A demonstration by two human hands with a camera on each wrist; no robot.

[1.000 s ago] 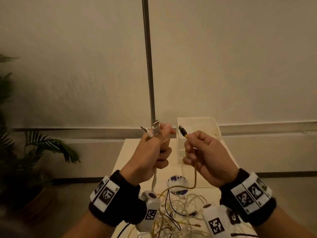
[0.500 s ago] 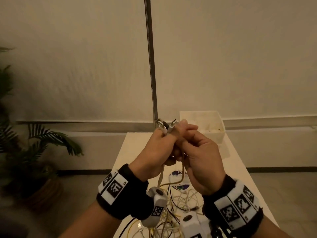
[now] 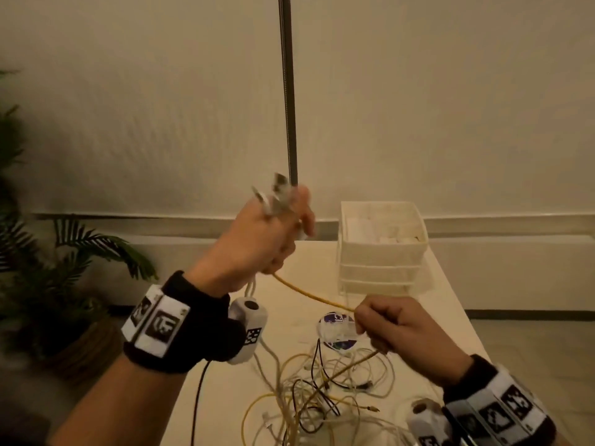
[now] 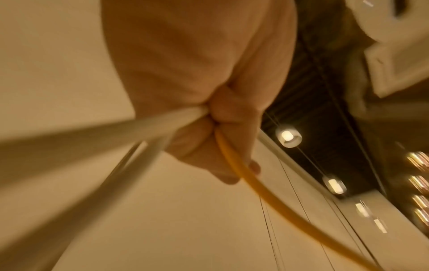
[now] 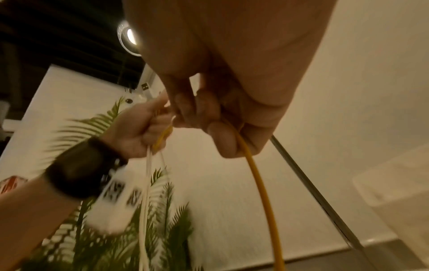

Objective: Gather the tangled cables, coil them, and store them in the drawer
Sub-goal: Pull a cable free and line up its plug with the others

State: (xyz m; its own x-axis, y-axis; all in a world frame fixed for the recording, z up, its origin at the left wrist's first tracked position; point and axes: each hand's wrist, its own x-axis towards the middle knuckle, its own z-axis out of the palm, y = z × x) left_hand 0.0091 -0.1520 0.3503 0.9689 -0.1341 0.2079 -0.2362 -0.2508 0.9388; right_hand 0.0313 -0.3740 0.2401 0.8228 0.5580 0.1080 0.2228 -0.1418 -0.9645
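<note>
Cables were the whole business of that moment. From the head view, the left hand point(image 3: 257, 246) stood raised at centre frame, fingers curled tight around a bunch of cable ends, their blurred plugs point(image 3: 273, 194) poking out above the knuckles; I judged it held them high so the lengths would hang free of the heap. A yellow cable point(image 3: 314, 296) ran taut from under that fist down to the right hand point(image 3: 396, 329), lower and to the right, which was closed around it, probably to draw it out of the snarl. Beyond that fist the yellow line dropped into the tangled cables point(image 3: 322, 391) lying on the white table point(image 3: 450, 304) at the bottom centre. The drawer unit point(image 3: 381, 249) sat at the table's far end, right of centre, its top tray open and well apart from both hands, so storing looked a long way off.

From the left wrist view, the left hand point(image 4: 209, 102) filled the upper middle, fingers wrapped around thick white cables point(image 4: 97, 135) streaming to the lower left and the yellow cable point(image 4: 246, 181) curving to the lower right.

From the right wrist view, the right hand point(image 5: 227, 117) hung from the top centre, fingers curled about the yellow cable point(image 5: 262, 190), which fell away to the bottom edge. At centre left the left hand point(image 5: 137, 130) gripped white strands point(image 5: 145, 201) beside it, with a potted palm point(image 5: 120, 238) behind.
</note>
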